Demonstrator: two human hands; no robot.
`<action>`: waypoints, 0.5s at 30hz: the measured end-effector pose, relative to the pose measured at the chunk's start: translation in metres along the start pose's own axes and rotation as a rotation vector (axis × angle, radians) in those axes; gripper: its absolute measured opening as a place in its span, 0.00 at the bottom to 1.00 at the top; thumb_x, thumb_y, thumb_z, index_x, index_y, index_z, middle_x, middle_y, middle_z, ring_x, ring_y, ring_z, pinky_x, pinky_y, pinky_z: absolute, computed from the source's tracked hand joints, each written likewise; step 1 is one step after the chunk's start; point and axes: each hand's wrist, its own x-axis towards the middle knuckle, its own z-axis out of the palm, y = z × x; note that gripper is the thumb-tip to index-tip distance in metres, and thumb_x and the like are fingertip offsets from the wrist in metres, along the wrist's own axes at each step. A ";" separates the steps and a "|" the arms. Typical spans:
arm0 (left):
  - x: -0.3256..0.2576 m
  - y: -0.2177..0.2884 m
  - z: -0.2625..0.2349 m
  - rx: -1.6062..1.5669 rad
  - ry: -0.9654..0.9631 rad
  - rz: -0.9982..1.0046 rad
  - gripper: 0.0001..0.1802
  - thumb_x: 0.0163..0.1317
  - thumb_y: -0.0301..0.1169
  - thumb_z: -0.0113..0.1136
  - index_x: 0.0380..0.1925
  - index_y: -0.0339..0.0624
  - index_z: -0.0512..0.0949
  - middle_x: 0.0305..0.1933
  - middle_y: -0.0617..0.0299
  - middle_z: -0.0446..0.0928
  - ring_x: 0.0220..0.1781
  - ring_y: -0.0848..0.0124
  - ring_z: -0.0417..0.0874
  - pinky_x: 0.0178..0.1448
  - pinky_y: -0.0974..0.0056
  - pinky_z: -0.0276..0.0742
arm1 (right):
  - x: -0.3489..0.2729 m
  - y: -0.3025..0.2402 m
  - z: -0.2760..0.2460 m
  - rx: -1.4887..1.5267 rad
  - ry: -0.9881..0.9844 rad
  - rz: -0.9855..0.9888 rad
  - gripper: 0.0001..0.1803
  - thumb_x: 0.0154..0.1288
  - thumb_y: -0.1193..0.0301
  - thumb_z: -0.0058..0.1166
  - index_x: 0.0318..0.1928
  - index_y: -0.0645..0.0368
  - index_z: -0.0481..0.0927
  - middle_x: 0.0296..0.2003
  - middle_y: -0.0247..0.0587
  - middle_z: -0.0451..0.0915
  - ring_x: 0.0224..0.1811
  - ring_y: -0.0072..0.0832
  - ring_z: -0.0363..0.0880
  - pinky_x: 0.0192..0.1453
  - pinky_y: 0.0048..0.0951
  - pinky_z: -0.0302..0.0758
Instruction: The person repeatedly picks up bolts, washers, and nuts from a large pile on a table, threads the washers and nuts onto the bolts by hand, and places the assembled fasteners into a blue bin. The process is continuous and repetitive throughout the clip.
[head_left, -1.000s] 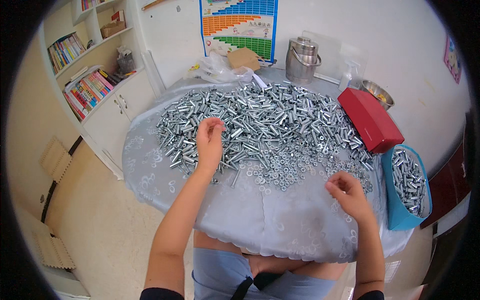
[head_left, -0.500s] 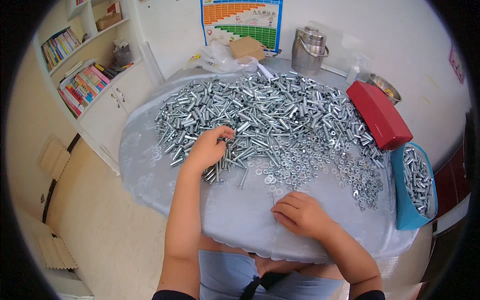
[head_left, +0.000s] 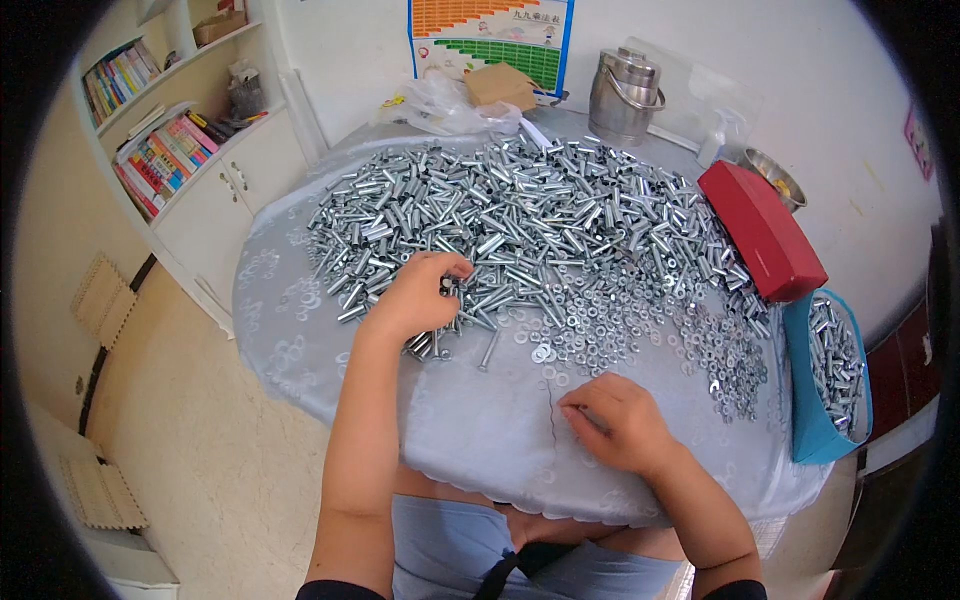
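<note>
A big heap of silver bolts [head_left: 540,210] covers the far half of a round table under a grey patterned cloth [head_left: 480,430]. My left hand [head_left: 415,295] lies on the near edge of the heap with its fingers curled around a few bolts. Loose washers [head_left: 640,330] are spread to the right of it. My right hand [head_left: 612,422] rests on the bare cloth near the table's front, just below the washers. Its fingers are drawn together, and what they hold is hidden.
A blue bin [head_left: 815,420] with bolts in it hangs at the table's right edge, a red box [head_left: 762,228] behind it. At the back stand a metal pot [head_left: 624,95], a cardboard box [head_left: 500,82] and plastic bags [head_left: 440,102]. A white bookshelf cabinet [head_left: 200,180] stands at the left.
My right hand has come from the right side by the blue bin to the front middle of the cloth. My left hand has slid down to the near edge of the heap.
</note>
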 end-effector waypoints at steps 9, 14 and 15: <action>-0.004 0.006 0.001 0.098 0.029 0.003 0.14 0.47 0.27 0.61 0.37 0.42 0.78 0.40 0.57 0.77 0.48 0.62 0.74 0.56 0.61 0.67 | -0.001 -0.001 -0.005 0.032 0.048 0.042 0.05 0.53 0.76 0.57 0.31 0.59 0.77 0.24 0.40 0.76 0.26 0.37 0.75 0.29 0.34 0.72; 0.002 0.004 0.007 0.053 0.076 0.000 0.10 0.53 0.28 0.59 0.36 0.39 0.78 0.38 0.57 0.78 0.45 0.63 0.75 0.49 0.62 0.69 | -0.004 -0.004 -0.009 -0.010 0.067 0.114 0.04 0.53 0.75 0.56 0.31 0.59 0.77 0.24 0.40 0.77 0.26 0.37 0.76 0.29 0.34 0.72; 0.002 0.005 0.009 0.147 0.140 0.042 0.08 0.56 0.29 0.57 0.35 0.37 0.77 0.36 0.55 0.78 0.41 0.62 0.76 0.47 0.62 0.70 | -0.004 -0.004 -0.009 -0.015 0.066 0.130 0.04 0.53 0.75 0.56 0.31 0.59 0.77 0.25 0.40 0.77 0.26 0.37 0.76 0.29 0.34 0.72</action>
